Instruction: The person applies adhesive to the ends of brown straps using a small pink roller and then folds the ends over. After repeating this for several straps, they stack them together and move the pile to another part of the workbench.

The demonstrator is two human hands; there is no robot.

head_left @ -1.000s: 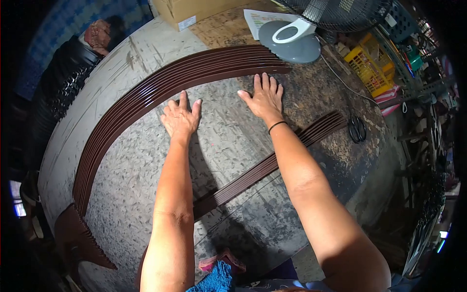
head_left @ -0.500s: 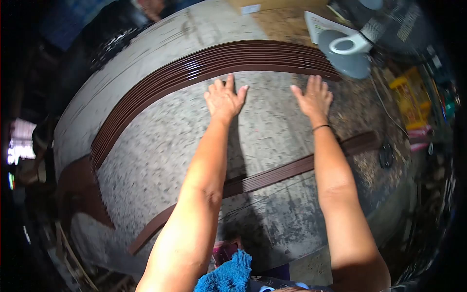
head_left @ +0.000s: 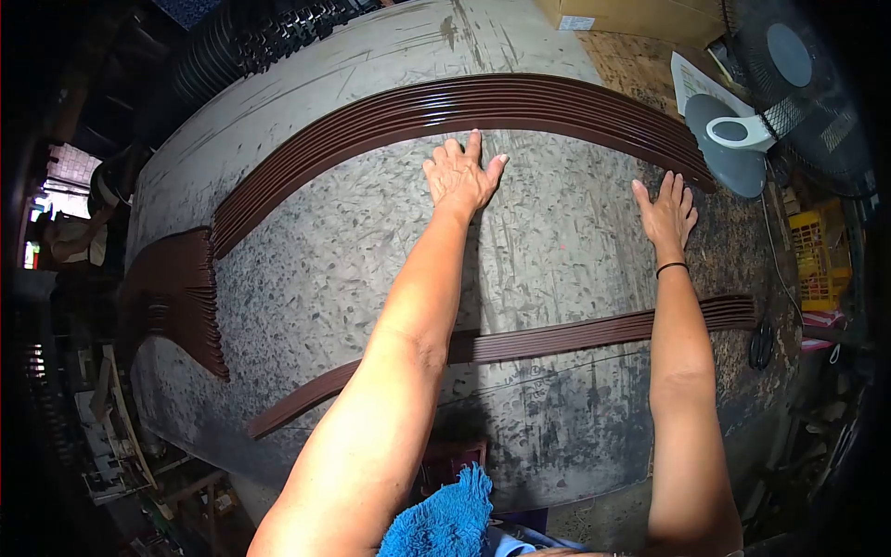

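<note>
My left hand (head_left: 461, 176) has its fingers spread, with the fingertips at the inner edge of a long, curved stack of dark brown strips (head_left: 371, 121). My right hand (head_left: 666, 215) is open too, its fingertips at the lower edge of the same stack near its right end. Neither hand holds anything. A thinner bundle of brown strips (head_left: 557, 336) lies nearer to me and passes under my forearms. At the left, a fanned brown stack (head_left: 172, 288) with a jagged edge sits by the long stack's end.
A fan (head_left: 733, 139) stands at the back right beside a paper sheet (head_left: 696, 79) and a cardboard box (head_left: 640, 19). Black scissors (head_left: 761, 346) lie at the table's right side, near a yellow crate (head_left: 812, 260). A blue cloth (head_left: 445, 520) hangs close to me. A person (head_left: 79, 239) is at the far left.
The view has shifted, so the fan, box and crate show more fully. Both hands remain open along the long stack's inner edge, slightly farther apart in the view.
</note>
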